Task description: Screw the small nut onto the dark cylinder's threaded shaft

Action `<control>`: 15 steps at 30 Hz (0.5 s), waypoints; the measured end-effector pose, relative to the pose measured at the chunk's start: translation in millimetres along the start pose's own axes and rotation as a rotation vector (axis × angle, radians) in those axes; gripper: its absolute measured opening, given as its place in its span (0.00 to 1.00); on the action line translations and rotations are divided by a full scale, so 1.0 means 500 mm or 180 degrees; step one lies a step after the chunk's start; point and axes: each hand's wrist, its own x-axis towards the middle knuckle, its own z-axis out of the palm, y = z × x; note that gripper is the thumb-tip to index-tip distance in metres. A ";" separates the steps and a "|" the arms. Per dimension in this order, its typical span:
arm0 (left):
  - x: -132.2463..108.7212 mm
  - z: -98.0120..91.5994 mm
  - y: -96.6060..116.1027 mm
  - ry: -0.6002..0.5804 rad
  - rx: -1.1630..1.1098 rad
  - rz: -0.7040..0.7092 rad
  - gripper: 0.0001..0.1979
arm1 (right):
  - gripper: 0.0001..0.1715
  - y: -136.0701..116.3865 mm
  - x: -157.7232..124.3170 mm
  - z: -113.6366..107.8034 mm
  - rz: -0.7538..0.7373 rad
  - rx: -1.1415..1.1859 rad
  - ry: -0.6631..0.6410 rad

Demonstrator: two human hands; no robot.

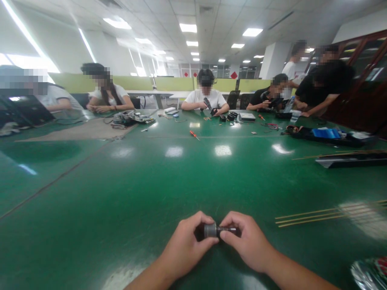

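A small dark metal cylinder (211, 230) with a thin shaft sticking out to the right is held low over the green table (169, 181), near its front edge. My left hand (187, 243) is closed round the cylinder's body. My right hand (246, 239) pinches the shaft end with thumb and fingers. Both hands meet at the part, and much of it is hidden by my fingers.
Thin wooden sticks (311, 215) lie to the right of my hands, and a crinkled foil wrapper (370, 274) sits at the bottom right. A dark flat bar (350, 161) and a red screwdriver (194, 135) lie farther off. Several people sit at the far side with tools and parts.
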 end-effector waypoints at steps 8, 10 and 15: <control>-0.001 0.003 -0.004 0.0033 -0.0069 -0.0040 0.09 | 0.04 0.002 0.001 -0.003 0.0081 0.0108 -0.0031; -0.002 0.003 -0.006 0.0033 -0.0068 -0.0028 0.09 | 0.04 0.004 0.001 -0.002 0.0077 0.0102 -0.0029; 0.000 0.000 -0.005 0.0059 -0.0073 -0.0072 0.09 | 0.03 0.003 0.000 0.000 0.0047 0.0089 -0.0039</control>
